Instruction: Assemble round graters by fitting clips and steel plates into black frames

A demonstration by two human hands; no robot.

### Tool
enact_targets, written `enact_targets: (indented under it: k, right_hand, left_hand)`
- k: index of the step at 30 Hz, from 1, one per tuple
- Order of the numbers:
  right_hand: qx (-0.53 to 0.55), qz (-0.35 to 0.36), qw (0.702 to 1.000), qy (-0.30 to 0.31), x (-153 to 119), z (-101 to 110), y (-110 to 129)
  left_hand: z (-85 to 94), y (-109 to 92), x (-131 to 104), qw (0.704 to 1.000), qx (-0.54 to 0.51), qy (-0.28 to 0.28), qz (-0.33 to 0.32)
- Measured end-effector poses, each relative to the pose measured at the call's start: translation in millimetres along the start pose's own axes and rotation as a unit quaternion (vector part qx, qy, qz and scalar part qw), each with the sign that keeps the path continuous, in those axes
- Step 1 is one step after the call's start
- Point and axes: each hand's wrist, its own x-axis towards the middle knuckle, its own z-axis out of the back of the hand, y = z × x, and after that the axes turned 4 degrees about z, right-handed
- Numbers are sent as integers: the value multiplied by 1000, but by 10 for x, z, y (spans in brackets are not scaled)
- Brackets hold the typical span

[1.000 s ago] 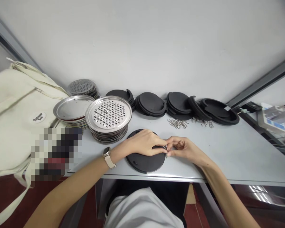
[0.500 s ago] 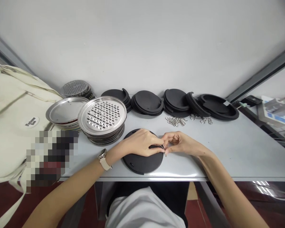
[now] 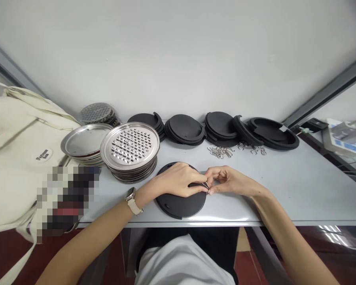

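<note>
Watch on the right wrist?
No, the light-strapped watch is on the left wrist, behind the left hand lying over the black disc.

The gray tabletop (image 3: 287, 186) is viewed from head level at close range, forward and downward. The pale wall (image 3: 178, 55) is faced beyond it.

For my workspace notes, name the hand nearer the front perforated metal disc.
Left. The left hand rests on the black disc, to the right of the perforated metal disc; the right hand is farther right.
</note>
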Motion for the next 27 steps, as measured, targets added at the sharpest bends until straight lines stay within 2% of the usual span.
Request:
enact_targets:
  k: [27]
  right_hand:
    - [-43,30,999,-1,-50,-91,37]
  left_hand:
    - [-17,8,-10,1000,-2,-11,-12]
